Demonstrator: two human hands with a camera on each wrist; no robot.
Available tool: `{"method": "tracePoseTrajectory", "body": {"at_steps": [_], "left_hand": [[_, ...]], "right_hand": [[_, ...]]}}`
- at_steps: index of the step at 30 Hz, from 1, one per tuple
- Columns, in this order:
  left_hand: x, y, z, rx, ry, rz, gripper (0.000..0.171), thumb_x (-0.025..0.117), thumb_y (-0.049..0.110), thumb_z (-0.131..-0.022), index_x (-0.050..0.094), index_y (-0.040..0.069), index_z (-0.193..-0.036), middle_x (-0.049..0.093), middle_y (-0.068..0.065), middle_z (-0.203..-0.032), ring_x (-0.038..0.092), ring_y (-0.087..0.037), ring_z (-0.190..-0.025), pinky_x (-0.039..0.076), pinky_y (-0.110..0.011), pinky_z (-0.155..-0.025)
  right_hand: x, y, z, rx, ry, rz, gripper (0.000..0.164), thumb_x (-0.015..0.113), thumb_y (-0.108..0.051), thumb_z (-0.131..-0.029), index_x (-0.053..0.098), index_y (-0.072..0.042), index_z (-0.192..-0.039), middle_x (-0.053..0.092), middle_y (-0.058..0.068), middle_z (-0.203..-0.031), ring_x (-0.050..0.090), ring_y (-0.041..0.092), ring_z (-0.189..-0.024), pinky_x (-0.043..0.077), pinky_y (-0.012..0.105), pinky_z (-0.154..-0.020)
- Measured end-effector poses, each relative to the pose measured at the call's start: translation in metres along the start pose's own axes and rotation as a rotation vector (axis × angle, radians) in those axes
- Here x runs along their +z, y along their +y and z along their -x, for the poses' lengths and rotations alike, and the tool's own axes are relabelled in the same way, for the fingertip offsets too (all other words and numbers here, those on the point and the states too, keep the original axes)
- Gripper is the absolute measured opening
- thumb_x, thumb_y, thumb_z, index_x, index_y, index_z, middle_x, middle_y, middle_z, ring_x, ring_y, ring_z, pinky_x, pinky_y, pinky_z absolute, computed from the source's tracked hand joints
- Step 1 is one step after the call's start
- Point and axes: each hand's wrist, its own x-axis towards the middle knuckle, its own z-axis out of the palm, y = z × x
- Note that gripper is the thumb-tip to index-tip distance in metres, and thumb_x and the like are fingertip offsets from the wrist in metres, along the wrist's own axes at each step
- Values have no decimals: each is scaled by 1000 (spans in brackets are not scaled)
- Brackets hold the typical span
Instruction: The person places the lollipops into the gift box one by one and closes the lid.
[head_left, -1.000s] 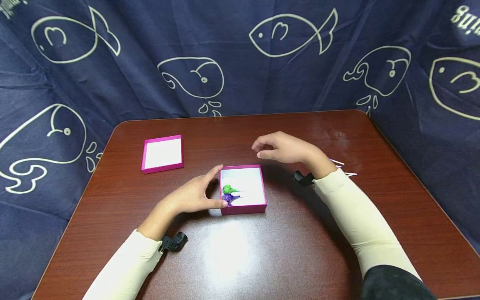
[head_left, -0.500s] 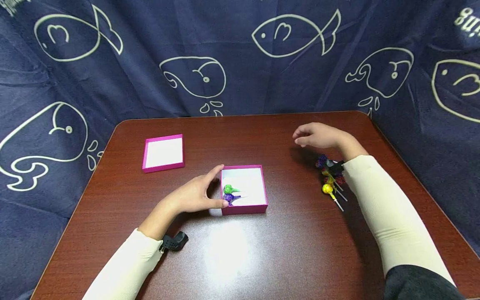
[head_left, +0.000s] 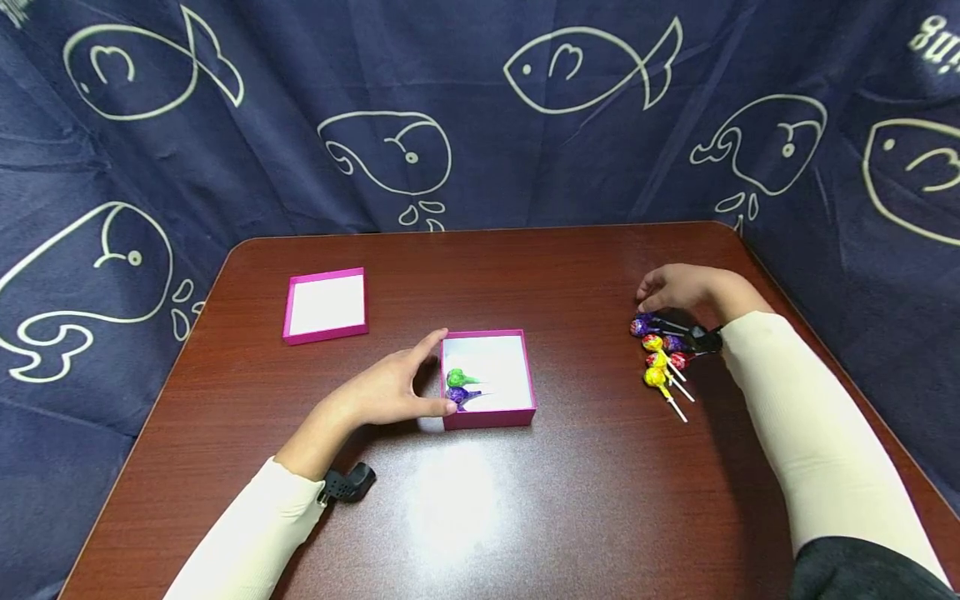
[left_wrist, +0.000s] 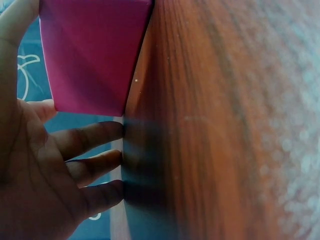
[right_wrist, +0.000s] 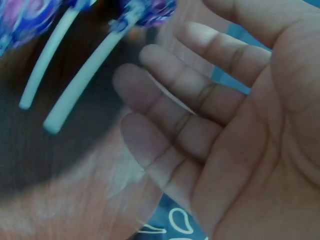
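A square pink box (head_left: 487, 419) with a white inside stands in the middle of the table. Inside, at its left, lie a green lollipop (head_left: 457, 378) and a purple lollipop (head_left: 458, 395). My left hand (head_left: 390, 387) holds the box by its left side, thumb at the front corner and index finger at the back corner; its other fingers touch the tabletop. My right hand (head_left: 682, 287), fingers loosely bent and holding nothing, hovers just behind a pile of wrapped lollipops. Nearest to it is a purple lollipop (head_left: 642, 326). Lollipop heads and white sticks (right_wrist: 82, 82) show in the right wrist view.
The pink lid (head_left: 327, 307) lies inside up at the back left. Yellow lollipops (head_left: 656, 377) and a red lollipop (head_left: 678, 360) belong to the pile on the right. A blue curtain (head_left: 480, 83) hangs behind the brown table (head_left: 600, 500).
My right hand has moved right, from behind the box to the back of the lollipop pile, and the pile has come into view. My left hand and the box have stayed put.
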Motion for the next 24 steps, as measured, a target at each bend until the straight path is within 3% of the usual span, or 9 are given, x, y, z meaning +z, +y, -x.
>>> {"method": "tracePoseTrajectory", "body": {"at_steps": [8, 24], "left_hand": [[0, 0, 0, 9, 5, -1, 109, 76, 60, -78, 19, 14, -159, 53, -18, -141, 49, -31, -132, 36, -48, -109], [0, -2, 0, 8, 4, -4, 109, 75, 62, -78, 18, 15, -159, 52, -19, -142, 48, -31, -132, 36, -48, -109]], "right_hand": [[5, 8, 0, 4, -41, -110, 28, 70, -13, -91, 61, 8, -107, 64, 6, -94, 56, 17, -84, 47, 32, -74], [8, 8, -4, -28, -38, -94, 16, 67, -10, -93, 63, 4, -101, 60, 2, -89, 50, 16, -82, 42, 30, -71]]}}
